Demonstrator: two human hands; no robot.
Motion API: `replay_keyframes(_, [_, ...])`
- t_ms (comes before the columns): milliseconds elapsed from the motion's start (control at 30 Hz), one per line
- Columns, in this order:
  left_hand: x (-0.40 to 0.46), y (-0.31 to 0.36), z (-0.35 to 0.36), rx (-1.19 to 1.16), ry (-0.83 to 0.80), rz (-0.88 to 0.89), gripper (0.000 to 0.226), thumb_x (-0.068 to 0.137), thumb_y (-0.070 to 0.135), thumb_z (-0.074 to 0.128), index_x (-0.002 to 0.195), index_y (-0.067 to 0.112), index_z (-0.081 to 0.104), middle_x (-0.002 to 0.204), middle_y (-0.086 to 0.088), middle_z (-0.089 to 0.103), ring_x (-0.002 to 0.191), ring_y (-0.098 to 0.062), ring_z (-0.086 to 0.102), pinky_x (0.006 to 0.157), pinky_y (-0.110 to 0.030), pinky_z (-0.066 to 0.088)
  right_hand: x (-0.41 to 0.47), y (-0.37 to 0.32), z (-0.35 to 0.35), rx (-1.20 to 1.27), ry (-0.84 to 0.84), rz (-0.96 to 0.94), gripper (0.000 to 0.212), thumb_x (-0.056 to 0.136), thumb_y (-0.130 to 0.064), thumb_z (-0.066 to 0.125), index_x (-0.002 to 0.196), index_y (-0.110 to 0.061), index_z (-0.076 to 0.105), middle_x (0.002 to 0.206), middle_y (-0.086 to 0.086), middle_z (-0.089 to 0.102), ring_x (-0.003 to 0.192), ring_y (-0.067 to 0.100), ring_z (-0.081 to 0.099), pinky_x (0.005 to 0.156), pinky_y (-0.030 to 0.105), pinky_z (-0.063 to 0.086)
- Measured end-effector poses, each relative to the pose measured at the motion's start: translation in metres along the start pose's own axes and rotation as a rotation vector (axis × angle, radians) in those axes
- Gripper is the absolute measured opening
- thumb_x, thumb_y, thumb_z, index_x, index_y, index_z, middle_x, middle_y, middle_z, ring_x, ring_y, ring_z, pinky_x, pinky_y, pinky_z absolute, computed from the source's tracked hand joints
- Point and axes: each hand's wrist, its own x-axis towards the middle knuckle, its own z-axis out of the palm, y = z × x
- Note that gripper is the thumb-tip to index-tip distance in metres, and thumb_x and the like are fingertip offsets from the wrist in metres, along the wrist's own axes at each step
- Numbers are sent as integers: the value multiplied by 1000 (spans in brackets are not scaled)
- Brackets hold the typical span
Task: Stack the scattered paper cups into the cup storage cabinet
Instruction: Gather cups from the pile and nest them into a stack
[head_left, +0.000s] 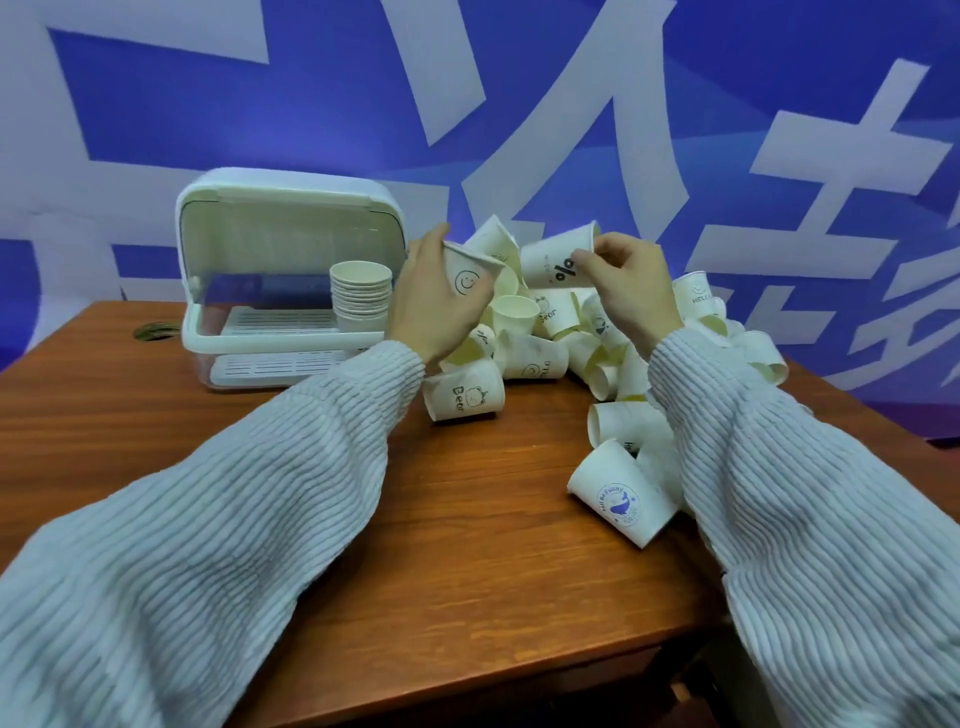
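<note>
My left hand (431, 306) grips a white paper cup with a smiley face (470, 275), held tilted above the pile. My right hand (628, 291) pinches a second cup printed with a percent sign (553, 262), lying sideways just right of the first. Both hover over a heap of scattered paper cups (535, 343) at the table's middle back. The white cup storage cabinet (208, 332) stands at the back left with its lid raised. A stack of nested cups (361, 296) stands inside it on the right of its slotted tray.
More cups lie near the right edge, one with a blue whale print (621, 493) and one marked Bear (462, 397). The brown wooden table (467, 597) fills the foreground. A blue and white banner wall stands behind. A small dark round thing (153, 331) sits left of the cabinet.
</note>
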Motion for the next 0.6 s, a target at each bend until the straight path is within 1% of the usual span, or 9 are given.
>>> replay_keyframes(67, [1, -7, -18, -23, 110, -9, 79, 91, 52, 70, 153, 16, 37, 145, -5, 48, 129, -18, 48, 104, -30, 40, 4, -5, 19, 37, -5, -14, 13, 90, -23, 70, 94, -12, 76, 91, -1, 77, 88, 19, 71, 84, 36, 59])
replay_keyframes(100, [2, -11, -28, -33, 167, -15, 77, 91, 50, 70, 152, 17, 38, 143, -4, 49, 128, -16, 48, 104, -30, 41, 6, -8, 30, 42, -24, -32, 12, 89, -24, 70, 96, -16, 77, 93, -2, 78, 93, 18, 72, 88, 40, 59])
replay_keyframes(200, [4, -24, -59, -33, 311, -60, 75, 92, 42, 70, 154, 16, 35, 144, -1, 47, 126, -6, 42, 101, -23, 32, 11, -26, 66, 16, -84, -113, 16, 92, -24, 64, 102, -23, 76, 96, -6, 77, 95, 14, 71, 90, 42, 57])
replay_keyframes(300, [6, -38, -86, -57, 428, -120, 73, 92, 37, 70, 153, 13, 37, 143, -2, 46, 126, -10, 45, 98, -14, 30, 16, -49, 104, -38, -139, -212, 23, 97, -27, 58, 111, -18, 75, 100, -5, 76, 97, 13, 69, 90, 42, 56])
replay_keyframes(367, [5, -45, -99, -62, 457, -168, 70, 91, 36, 71, 150, 15, 39, 140, 1, 47, 121, -9, 46, 94, -9, 33, 18, -59, 128, -110, -191, -284, 25, 100, -30, 55, 116, -20, 72, 103, -2, 75, 98, 17, 67, 90, 45, 55])
replay_keyframes(433, [4, -53, -109, -56, 467, -178, 68, 90, 36, 72, 147, 16, 41, 140, 0, 48, 119, -8, 46, 95, -13, 36, 20, -66, 149, -212, -263, -365, 28, 103, -28, 50, 125, -27, 66, 107, 3, 74, 100, 24, 66, 89, 46, 54])
replay_keyframes(500, [2, -56, -115, -43, 471, -170, 67, 90, 35, 73, 146, 14, 42, 140, -1, 48, 120, -8, 46, 93, -10, 34, 20, -69, 164, -336, -359, -435, 33, 104, -24, 44, 133, -30, 60, 108, 8, 73, 98, 32, 65, 86, 47, 54])
replay_keyframes(567, [2, -58, -119, -40, 459, -163, 68, 90, 36, 73, 146, 14, 42, 142, -1, 48, 125, -10, 47, 97, -14, 34, 21, -72, 175, -463, -436, -467, 39, 104, -19, 40, 138, -30, 58, 112, 9, 71, 100, 33, 63, 83, 43, 52])
replay_keyframes(600, [2, -59, -121, -38, 451, -156, 68, 90, 37, 72, 146, 14, 42, 143, -1, 48, 126, -11, 47, 99, -18, 36, 22, -74, 179, -508, -476, -465, 43, 104, -17, 39, 140, -31, 58, 119, 8, 71, 106, 32, 63, 84, 40, 51])
